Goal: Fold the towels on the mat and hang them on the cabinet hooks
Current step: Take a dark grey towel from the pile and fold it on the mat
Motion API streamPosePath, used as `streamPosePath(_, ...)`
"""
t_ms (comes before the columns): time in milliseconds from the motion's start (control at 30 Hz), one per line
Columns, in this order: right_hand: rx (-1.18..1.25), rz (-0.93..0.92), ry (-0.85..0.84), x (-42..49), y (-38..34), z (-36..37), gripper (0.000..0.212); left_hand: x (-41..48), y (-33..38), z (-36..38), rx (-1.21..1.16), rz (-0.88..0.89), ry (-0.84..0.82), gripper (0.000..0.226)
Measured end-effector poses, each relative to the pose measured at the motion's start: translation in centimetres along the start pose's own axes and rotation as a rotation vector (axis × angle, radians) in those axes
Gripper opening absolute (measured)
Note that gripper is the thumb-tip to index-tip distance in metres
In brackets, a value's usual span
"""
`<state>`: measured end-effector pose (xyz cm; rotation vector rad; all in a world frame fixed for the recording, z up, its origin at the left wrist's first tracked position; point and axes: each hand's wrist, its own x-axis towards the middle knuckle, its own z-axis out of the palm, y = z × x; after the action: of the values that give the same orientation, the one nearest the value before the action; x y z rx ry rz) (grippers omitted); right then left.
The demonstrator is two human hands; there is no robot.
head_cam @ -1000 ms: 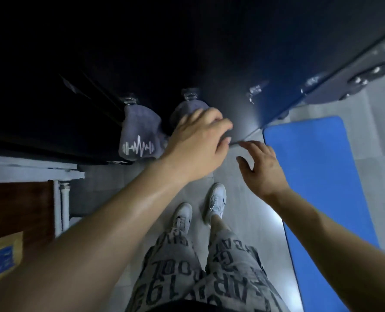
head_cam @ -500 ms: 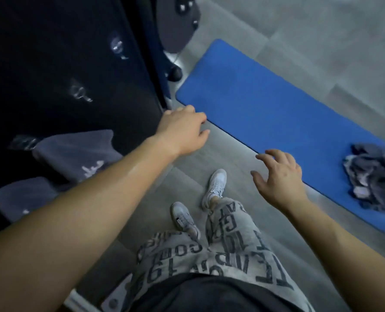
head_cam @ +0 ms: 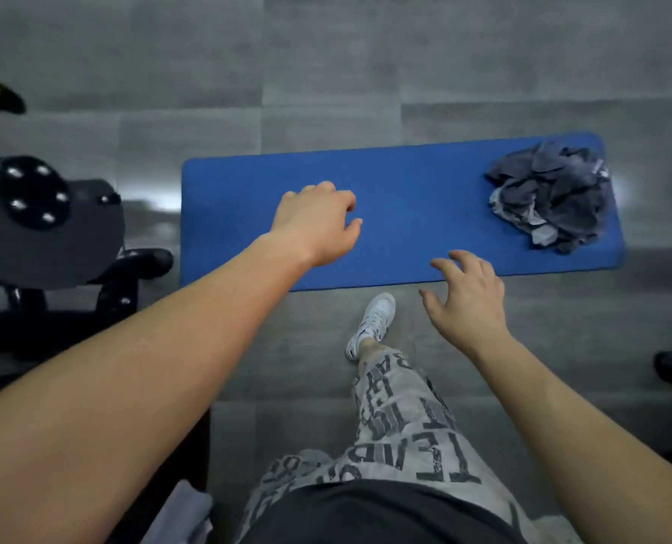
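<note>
Crumpled towels (head_cam: 554, 198) heaped at mat's (head_cam: 405, 245) right end, unfolded. Left hand (head_cam: 318, 225) and right hand (head_cam: 467, 300) loose, empty. Folding and hanging remain.

Dim, cool light; a pale glare patch lies on the floor (head_cam: 149, 200) left of the mat (head_cam: 405, 214). Soft motion blur throughout, edges bowed.

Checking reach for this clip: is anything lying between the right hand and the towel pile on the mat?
Nothing visible does. Only bare mat lies between the right hand and the towel pile at its right end.
</note>
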<state>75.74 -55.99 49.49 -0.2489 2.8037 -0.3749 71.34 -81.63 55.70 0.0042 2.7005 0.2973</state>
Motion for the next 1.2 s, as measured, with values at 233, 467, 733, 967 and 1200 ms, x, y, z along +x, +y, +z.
streamPosePath(233,0.052,0.094,0.028,14.6,3.6,-6.5,0.047,18.0,3.7,-8.4,0.038,0.078,-0.107,0.044)
streamPosePath(467,0.129,0.272,0.101,28.5,6.6,-11.1,0.051,36.4,7.3,-15.1,0.167,0.275,-0.121,0.049)
streamPosePath(733,0.251,0.690,0.152,48.1,7.5,-11.8,0.053,66.0,11.2,-21.7,0.339,0.623,-0.175,0.052)
streamPosePath(967,0.463,1.046,0.216,59.8,5.8,-14.8,0.054,82.5,17.6,-26.2,0.481,0.896,-0.278,0.052)
streamPosePath(1200,0.604,1.312,0.363,63.3,9.4,-15.5,0.052,87.2,26.7,-22.8,0.650,1.131,-0.433,0.052)
